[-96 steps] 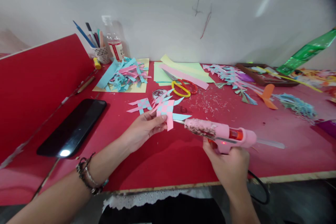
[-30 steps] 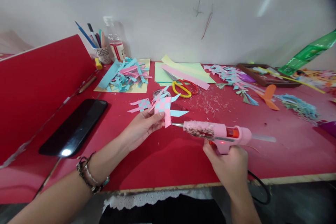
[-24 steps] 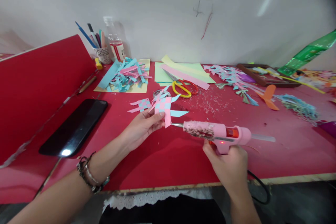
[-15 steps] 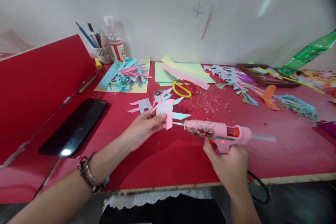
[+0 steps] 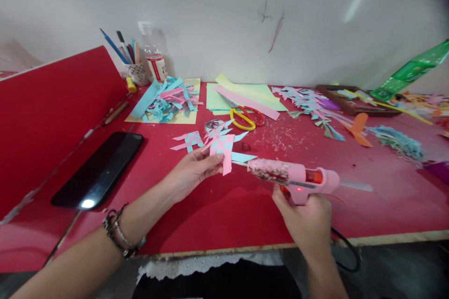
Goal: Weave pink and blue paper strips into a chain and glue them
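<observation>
My left hand (image 5: 191, 174) pinches a woven pink-and-blue paper piece (image 5: 224, 148) just above the red table (image 5: 217, 215). My right hand (image 5: 304, 218) is closed round the grip of a pink hot glue gun (image 5: 293, 176), whose red light is on. The gun's metal nozzle touches the right edge of the woven piece. A second small woven piece (image 5: 189, 140) lies flat on the table just to the left.
A black phone (image 5: 98, 170) lies at the left. Yellow and red scissors (image 5: 245, 117) rest on green paper. A heap of paper strips (image 5: 168, 98), a pen cup (image 5: 135, 72), a bottle (image 5: 152, 58), more woven pieces (image 5: 308, 100) and a brown tray (image 5: 354, 100) line the back.
The glue gun's nozzle has closed the small gap and now meets the woven piece's edge. The woven piece has shifted slightly right in my left hand.
</observation>
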